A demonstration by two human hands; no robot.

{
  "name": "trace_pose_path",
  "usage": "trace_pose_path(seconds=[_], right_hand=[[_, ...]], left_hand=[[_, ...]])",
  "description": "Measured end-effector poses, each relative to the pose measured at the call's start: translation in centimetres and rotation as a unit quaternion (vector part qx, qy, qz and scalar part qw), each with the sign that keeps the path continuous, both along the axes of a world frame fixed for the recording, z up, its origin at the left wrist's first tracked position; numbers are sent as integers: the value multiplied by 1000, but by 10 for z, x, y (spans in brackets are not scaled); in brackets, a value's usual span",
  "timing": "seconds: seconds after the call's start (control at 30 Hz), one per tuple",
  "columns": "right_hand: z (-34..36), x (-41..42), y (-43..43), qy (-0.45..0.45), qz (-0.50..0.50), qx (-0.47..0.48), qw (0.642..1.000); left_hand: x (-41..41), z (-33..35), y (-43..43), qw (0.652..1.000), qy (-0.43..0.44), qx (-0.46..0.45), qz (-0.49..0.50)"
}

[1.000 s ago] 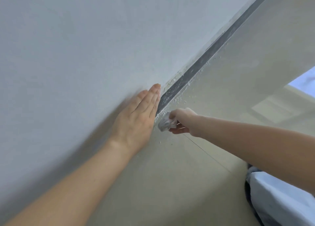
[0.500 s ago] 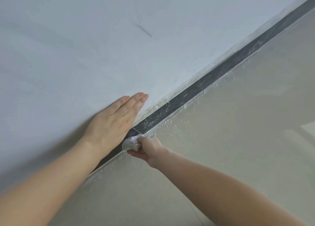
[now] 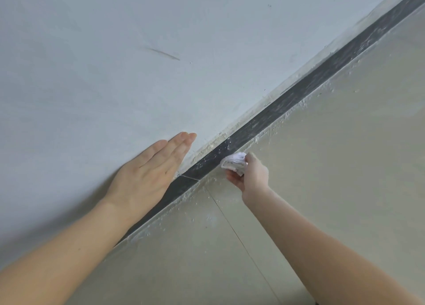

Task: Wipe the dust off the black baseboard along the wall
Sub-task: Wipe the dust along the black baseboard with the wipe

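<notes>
The black baseboard (image 3: 287, 103) runs diagonally from lower left to upper right between the white wall and the beige floor, speckled with white dust and plaster. My right hand (image 3: 250, 174) grips a crumpled white cloth (image 3: 234, 162) and presses it against the lower edge of the baseboard. My left hand (image 3: 149, 173) lies flat on the wall with fingers together, its palm edge covering part of the baseboard. A joint in the baseboard (image 3: 189, 177) shows just left of the cloth.
The white wall (image 3: 138, 51) fills the upper left and bears a dark scuff mark (image 3: 164, 53). The beige tiled floor (image 3: 333, 166) has white crumbs along the baseboard and a thin grout line (image 3: 232, 226) running toward me.
My right hand has slid the cloth along the baseboard to the right, away from my left hand. The view has shifted, and my left hand stays flat on the wall.
</notes>
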State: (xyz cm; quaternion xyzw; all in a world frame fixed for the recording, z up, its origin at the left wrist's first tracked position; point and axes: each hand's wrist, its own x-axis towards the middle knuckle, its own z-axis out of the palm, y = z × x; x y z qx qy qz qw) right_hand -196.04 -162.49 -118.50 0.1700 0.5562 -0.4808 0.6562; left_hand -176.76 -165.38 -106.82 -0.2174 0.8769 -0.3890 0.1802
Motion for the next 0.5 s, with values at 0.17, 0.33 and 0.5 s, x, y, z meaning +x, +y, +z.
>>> trace_pose_path(seconds=[0.17,0.33,0.5], right_hand=[[3,70,35,-104,189,-44,975],[20,76,19,-155,166,-72,971],[25,23,-7,-90,73,-32,993]], left_hand=[[-6,-5,0,999,-6,-40,18],[-5,-8,1,998,-4,-70,-9],[-5,-12,2,998,47,-47,-23]])
